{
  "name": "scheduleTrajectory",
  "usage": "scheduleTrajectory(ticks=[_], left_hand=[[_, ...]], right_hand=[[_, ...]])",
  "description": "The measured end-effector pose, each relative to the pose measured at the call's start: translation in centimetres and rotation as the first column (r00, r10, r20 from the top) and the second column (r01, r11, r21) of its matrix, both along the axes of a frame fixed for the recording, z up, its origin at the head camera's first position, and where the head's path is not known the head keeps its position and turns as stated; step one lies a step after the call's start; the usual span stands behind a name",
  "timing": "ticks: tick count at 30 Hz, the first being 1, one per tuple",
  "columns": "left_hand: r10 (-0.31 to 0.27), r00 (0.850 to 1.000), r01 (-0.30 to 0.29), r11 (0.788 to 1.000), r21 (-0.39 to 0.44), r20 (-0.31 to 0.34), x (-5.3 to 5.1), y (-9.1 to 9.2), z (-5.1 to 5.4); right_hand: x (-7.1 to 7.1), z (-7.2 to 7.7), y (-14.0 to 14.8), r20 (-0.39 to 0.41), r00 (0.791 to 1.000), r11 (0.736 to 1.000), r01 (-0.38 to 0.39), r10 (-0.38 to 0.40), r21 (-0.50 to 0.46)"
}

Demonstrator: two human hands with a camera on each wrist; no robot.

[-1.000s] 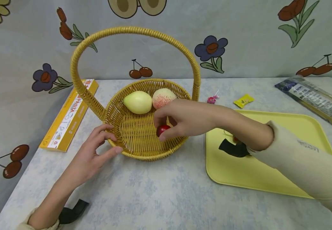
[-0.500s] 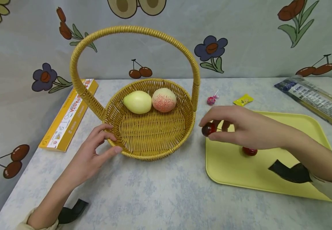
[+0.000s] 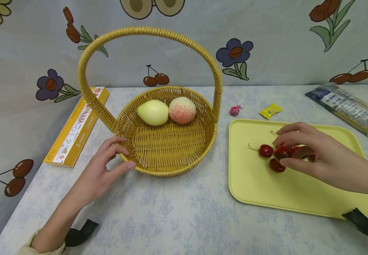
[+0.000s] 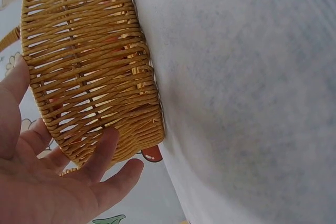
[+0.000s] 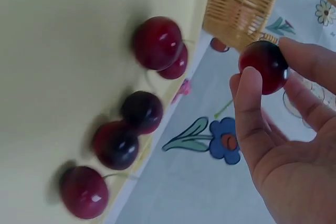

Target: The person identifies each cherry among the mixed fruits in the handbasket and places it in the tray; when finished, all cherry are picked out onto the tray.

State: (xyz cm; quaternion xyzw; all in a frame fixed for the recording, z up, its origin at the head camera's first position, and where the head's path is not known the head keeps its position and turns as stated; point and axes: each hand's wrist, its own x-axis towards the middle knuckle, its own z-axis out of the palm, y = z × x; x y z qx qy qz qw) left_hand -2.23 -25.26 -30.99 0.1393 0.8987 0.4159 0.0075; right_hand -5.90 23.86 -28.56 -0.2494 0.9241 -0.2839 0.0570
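Note:
A dark red cherry (image 3: 282, 153) with a stem is pinched between the thumb and fingers of my right hand (image 3: 322, 157), above the yellow tray (image 3: 257, 187). Several other cherries (image 3: 266, 151) lie on the tray around and under that hand; some are partly hidden by it. In the right wrist view, the held cherry (image 5: 265, 67) is apart from the cherries (image 5: 157, 43) on the tray. My left hand (image 3: 99, 173) rests at the near left rim of the wicker basket (image 3: 164, 173), fingers relaxed and spread. In the left wrist view, some fingertips (image 4: 107, 140) lie against its woven wall.
Inside the basket sit a pale green pear (image 3: 153, 112) and a pink-speckled peach (image 3: 182, 110). The tall handle (image 3: 150, 32) arches over it. Left stands a pasta box (image 3: 75, 129). Behind the tray lie a lollipop (image 3: 235, 110), a yellow candy (image 3: 270, 111) and a long packet (image 3: 349, 109).
My right hand has moved right, from over the basket to above the tray, with a cherry in its fingers throughout. The left hand and the basket have stayed in place.

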Motion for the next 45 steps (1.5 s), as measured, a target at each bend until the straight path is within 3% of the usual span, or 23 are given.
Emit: scheduleTrajectory(ticks=[4,14,21,28,45], left_hand=[[0.007,1.000,-0.007,1.000,0.000,0.005,0.0,-0.1,0.1],[0.013,1.000,-0.013,1.000,0.001,0.009,0.1,-0.1,0.2],[0.012,1.000,-0.012,1.000,0.009,0.015,0.2,0.0,0.2],[0.014,1.000,-0.014,1.000,0.008,0.010,0.2,0.0,0.2],[0.012,1.000,-0.012,1.000,0.008,0.015,0.1,-0.1,0.2]], right_hand=[[0.6,-1.0,1.4,-0.014,0.996,0.996,0.092,-0.092,0.021],[1.0,-3.1,3.3,-0.018,0.994,0.979,0.109,-0.108,0.170],[0.9,-3.3,3.5,-0.025,0.990,0.963,0.137,-0.135,0.234],[1.0,-3.5,3.3,0.018,0.988,0.954,0.144,-0.154,0.263],[1.1,-3.8,3.4,-0.062,0.987,0.940,0.162,-0.151,0.300]])
